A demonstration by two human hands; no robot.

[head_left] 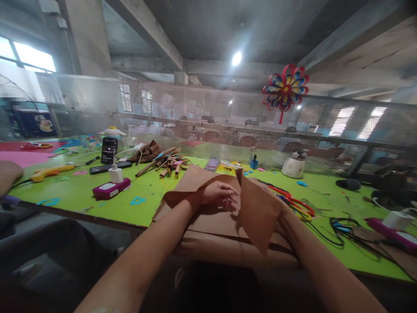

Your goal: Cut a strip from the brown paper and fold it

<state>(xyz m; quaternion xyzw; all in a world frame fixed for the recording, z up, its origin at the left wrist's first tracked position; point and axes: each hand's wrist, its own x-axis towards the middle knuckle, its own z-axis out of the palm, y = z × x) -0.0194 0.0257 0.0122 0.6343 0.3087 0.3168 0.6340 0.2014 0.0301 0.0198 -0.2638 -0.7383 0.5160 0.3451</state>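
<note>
Glue gun (52,172), yellow, lies near the desk's (153,191) far left corner, its cord running off the left edge. Just right of it a white charger (116,174) stands on a pink box (111,188), with a dark phone (109,150) propped behind. Farther right, toward the back edge, lies a heap of brown paper rolls (169,164); their number is hard to make out.

At the near edge, about the middle, lies the brown paper (208,217), a large sheet overhanging the edge toward the person. Its long axis runs left to right along that edge, and the part hanging over is lost in shadow. The left hand (220,193) rests on it palm down, fingers loosely curled and pressing, gripping nothing. A flap (259,211) of the sheet stands up just right of that hand, its point turned down toward the near edge. The flap hides the right hand, so I cannot tell whether it is open or closed; only its forearm shows.

Right of the paper lie red scissors (298,204), then black cables (339,226). A white pot (293,165) stands by the back edge.
</note>
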